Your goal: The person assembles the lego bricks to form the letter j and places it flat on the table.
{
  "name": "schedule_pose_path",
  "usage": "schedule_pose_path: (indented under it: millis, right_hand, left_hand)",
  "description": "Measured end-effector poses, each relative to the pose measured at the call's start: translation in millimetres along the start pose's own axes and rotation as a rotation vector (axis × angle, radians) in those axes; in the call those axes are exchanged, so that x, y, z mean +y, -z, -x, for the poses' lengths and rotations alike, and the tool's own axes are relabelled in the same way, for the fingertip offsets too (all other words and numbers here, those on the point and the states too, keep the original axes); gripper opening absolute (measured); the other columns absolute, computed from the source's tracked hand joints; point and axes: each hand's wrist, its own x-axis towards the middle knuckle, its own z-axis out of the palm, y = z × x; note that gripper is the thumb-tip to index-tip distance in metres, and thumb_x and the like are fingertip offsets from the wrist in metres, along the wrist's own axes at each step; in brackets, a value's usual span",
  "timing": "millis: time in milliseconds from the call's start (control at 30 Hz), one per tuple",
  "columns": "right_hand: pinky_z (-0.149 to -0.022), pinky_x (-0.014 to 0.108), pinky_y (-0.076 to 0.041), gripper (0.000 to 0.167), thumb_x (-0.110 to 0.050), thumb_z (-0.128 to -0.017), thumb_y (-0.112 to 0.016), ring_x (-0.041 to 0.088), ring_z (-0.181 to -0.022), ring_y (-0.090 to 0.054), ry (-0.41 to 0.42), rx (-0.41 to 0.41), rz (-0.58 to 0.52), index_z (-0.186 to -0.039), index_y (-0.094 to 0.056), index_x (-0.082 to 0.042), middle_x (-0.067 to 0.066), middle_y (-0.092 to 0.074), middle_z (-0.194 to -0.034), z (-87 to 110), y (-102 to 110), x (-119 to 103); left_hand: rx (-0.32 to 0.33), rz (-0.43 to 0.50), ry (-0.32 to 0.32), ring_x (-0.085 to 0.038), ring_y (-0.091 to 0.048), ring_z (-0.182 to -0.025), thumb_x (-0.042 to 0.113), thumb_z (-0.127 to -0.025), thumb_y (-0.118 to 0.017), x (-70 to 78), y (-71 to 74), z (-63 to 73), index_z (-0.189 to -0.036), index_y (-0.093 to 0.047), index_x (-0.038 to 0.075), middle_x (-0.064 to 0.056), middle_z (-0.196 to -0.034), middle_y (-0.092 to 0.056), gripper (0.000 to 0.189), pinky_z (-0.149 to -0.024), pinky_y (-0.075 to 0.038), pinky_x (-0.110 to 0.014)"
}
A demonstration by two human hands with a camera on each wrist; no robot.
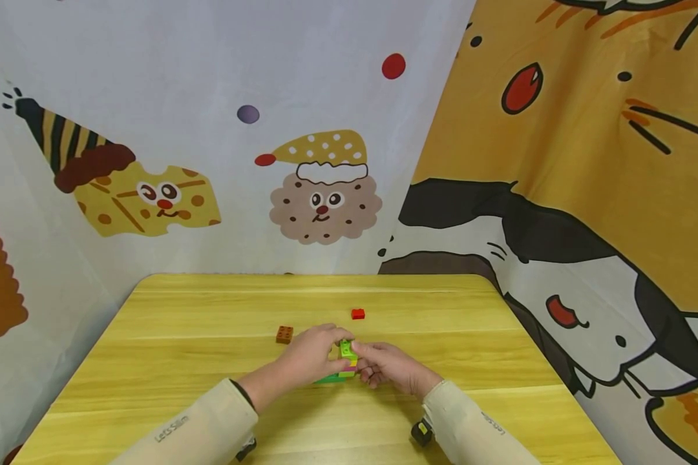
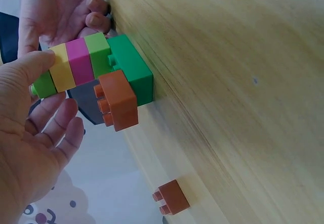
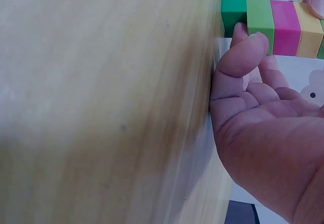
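Observation:
A tower of toy bricks (image 2: pixel 78 62) rises from a dark green base brick (image 2: pixel 136 69): light green, magenta, yellow, then a bright green one (image 1: pixel 346 349) on top. An orange brick (image 2: pixel 119 100) is fixed to the base beside the tower. My left hand (image 1: pixel 314 355) grips the upper tower, its thumb pressed on the yellow brick (image 3: pixel 308 31). From the other side my right hand (image 1: pixel 392 368) holds the top brick with its thumb, the other fingers curled. Lower down, its fingertips are right at the light green brick (image 3: pixel 259 24).
On the wooden table (image 1: pixel 209 310) a loose brown-orange brick (image 1: pixel 284 334) lies left of my left hand. A small red brick (image 1: pixel 357 314) lies farther back. A curtain with cartoon prints (image 1: pixel 320 77) hangs behind the table.

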Motion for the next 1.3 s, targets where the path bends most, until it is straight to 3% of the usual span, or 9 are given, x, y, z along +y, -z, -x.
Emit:
schedule_pose_path:
  millis: [300,567,833,1000,1167,1233,1300]
  right_hand:
    - [-0.063,0.031,-0.05,0.057,-0.059,-0.098,-0.049,0.019,-0.071,-0.055,-0.004,0.009,-0.002,-0.105,-0.066,-0.005,0.009,-0.06,-0.081,2.1,0,-3]
    - [-0.065,0.03,-0.048,0.054,-0.059,-0.095,-0.055,0.018,-0.071,-0.052,-0.005,0.033,0.001,-0.094,-0.064,-0.005,0.007,-0.057,-0.078,2.5,1,-4]
    - [-0.071,0.041,-0.055,0.051,-0.053,-0.096,-0.059,0.031,-0.09,-0.066,0.042,0.101,0.092,-0.122,-0.062,-0.01,0.011,-0.07,-0.102,8.4,2,-16]
    - [-0.074,0.042,-0.053,0.045,-0.048,-0.095,-0.063,0.035,-0.097,-0.064,0.082,0.144,0.106,-0.122,-0.064,-0.013,0.008,-0.068,-0.107,13.0,-2,-23]
    - [-0.087,0.049,-0.051,0.041,-0.046,-0.094,-0.065,0.027,-0.107,-0.062,0.13,0.185,0.108,-0.121,-0.066,-0.015,0.004,-0.068,-0.114,15.0,-8,-24]
    - [-0.091,0.05,-0.051,0.041,-0.046,-0.094,-0.066,0.025,-0.109,-0.061,0.154,0.204,0.107,-0.123,-0.065,-0.018,0.003,-0.066,-0.118,15.2,-10,-24]
    - [-0.092,0.049,-0.051,0.041,-0.044,-0.094,-0.067,0.024,-0.11,-0.06,0.189,0.226,0.114,-0.127,-0.062,-0.021,0.003,-0.065,-0.121,15.6,-12,-23]
  left_hand:
    - [0.009,0.019,-0.006,-0.016,-0.063,-0.097,0.036,-0.087,-0.077,0.6,-0.7,0.1,-0.126,-0.065,0.017,0.008,-0.107,-0.063,0.045,-0.075,-0.052,-0.026]
    - [0.014,0.085,0.003,-0.015,-0.062,-0.093,0.035,-0.086,-0.078,-0.5,-2.9,-1.7,-0.123,-0.067,0.018,0.01,-0.105,-0.063,0.042,-0.071,-0.051,-0.023]
    - [0.012,0.197,0.05,-0.013,-0.061,-0.082,0.032,-0.085,-0.08,-4.4,-6.1,-3.3,-0.122,-0.069,0.02,0.011,-0.101,-0.062,0.04,-0.063,-0.049,-0.022]
    - [0.01,0.192,0.044,-0.009,-0.06,-0.081,0.034,-0.085,-0.08,-5.1,-5.8,-2.1,-0.124,-0.068,0.02,0.011,-0.103,-0.064,0.043,-0.064,-0.05,-0.023]
    - [-0.017,0.158,0.06,-0.015,-0.062,-0.093,0.051,-0.087,-0.072,-12.7,8.2,3.6,-0.133,-0.062,0.02,0.006,-0.114,-0.065,0.056,-0.071,-0.051,-0.028]
    - [0.018,0.148,0.097,-0.017,-0.061,-0.095,0.054,-0.091,-0.066,-22.0,19.6,6.6,-0.135,-0.061,0.02,0.003,-0.117,-0.066,0.056,-0.073,-0.051,-0.032]
    - [0.093,0.13,0.143,-0.018,-0.06,-0.096,0.049,-0.095,-0.062,-36.4,31.3,9.1,-0.134,-0.061,0.02,0.001,-0.117,-0.066,0.048,-0.075,-0.052,-0.035]
